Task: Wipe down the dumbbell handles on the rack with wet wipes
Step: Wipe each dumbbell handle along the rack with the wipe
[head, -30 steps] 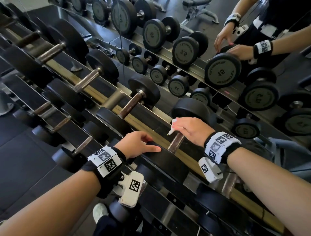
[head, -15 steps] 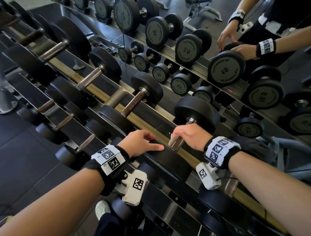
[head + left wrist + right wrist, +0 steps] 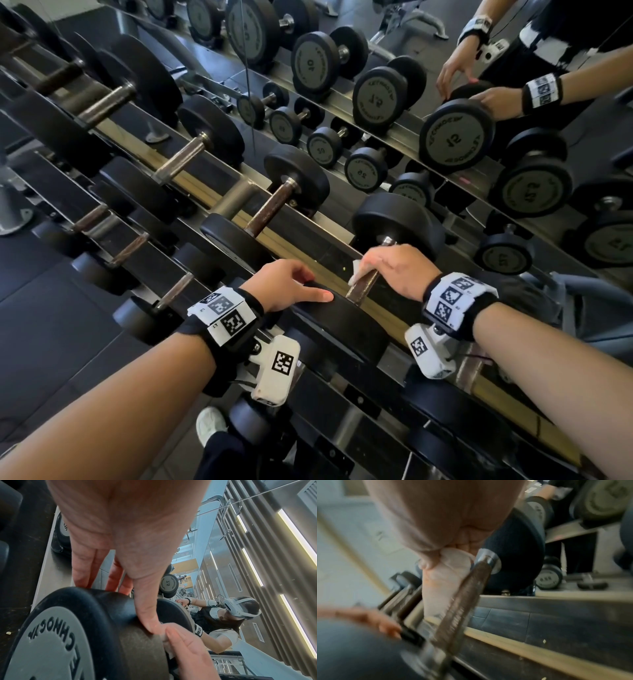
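**Wipe wrapped on the handle, mid-stroke**

The handle point(image 3: 363, 282) lies under the right hand point(image 3: 394, 270), whose fingers curl round it with the wet wipe point(image 3: 356, 269) pinched against the metal. The left hand point(image 3: 284, 284) rests with straight fingers on the dumbbell's near weight point(image 3: 342, 325), steadying it. This looks like wiping under way; next, probably a slide along the bar, then the neighbouring handle point(image 3: 270, 214). The right wrist view is blurred; most of the wipe is hidden under the fingers.
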